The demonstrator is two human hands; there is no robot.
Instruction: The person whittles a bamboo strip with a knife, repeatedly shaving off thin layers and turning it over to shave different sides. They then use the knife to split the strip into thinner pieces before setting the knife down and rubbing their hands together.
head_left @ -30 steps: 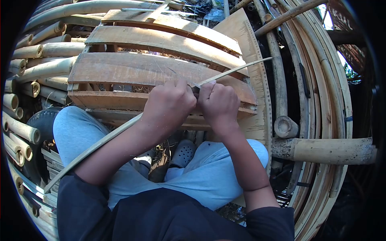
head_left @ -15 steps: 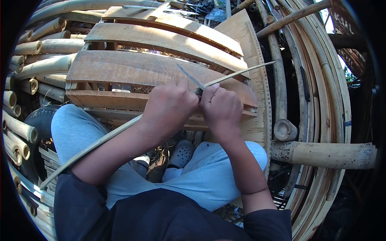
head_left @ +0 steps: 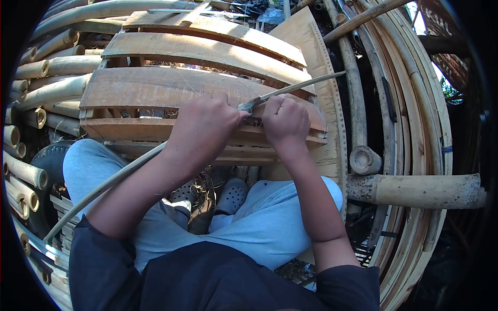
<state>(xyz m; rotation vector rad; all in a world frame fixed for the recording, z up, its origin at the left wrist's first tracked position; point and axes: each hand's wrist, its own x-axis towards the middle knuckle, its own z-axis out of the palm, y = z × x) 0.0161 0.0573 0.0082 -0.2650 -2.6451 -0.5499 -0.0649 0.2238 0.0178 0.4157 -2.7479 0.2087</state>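
Note:
A long, thin bamboo strip runs from low on the left, along my left forearm, up past both fists to the right. My left hand is closed around the strip in front of the slatted wooden bench. Close beside it, my right hand is a fist on a knife whose handle is hidden in the fingers. The short visible part of the knife blade lies against the strip between my hands. Its tip is not clearly visible.
Cut bamboo poles are stacked at the left, near a tyre. A wooden board stands right of the bench. Long bamboo slats and a thick bamboo piece lie farther right. Grey clogs are below.
Both hands have shifted slightly left, and a gap has opened between them. The knife blade, which pointed up and left, now shows only as a short part against the strip.

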